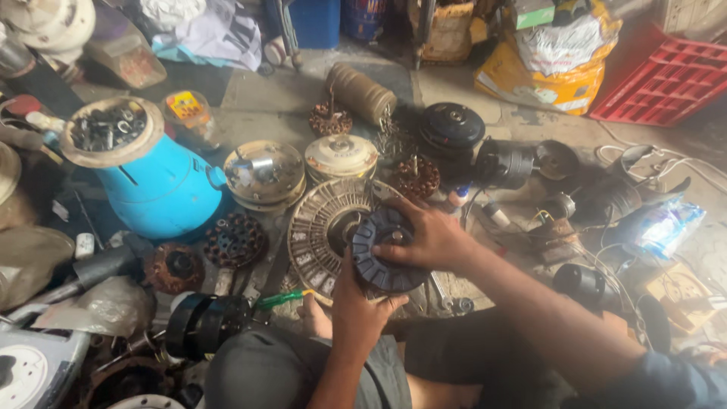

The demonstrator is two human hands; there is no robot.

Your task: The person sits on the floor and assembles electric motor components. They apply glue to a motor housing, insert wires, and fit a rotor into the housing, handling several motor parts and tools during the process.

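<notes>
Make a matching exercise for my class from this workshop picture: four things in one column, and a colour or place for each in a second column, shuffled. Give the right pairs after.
Things:
1. Ribbed motor disc
2. Gas cylinder
3. Plastic crate
4. Screwdriver handle

Descriptions:
A. Red, at the top right by the wall
B. Green, on the floor close to the knee
C. Dark, held between the left hand and the right hand
D. Light blue, at the left, with a bowl of metal bits on top

Pairs: 1-C, 2-D, 3-A, 4-B
</notes>
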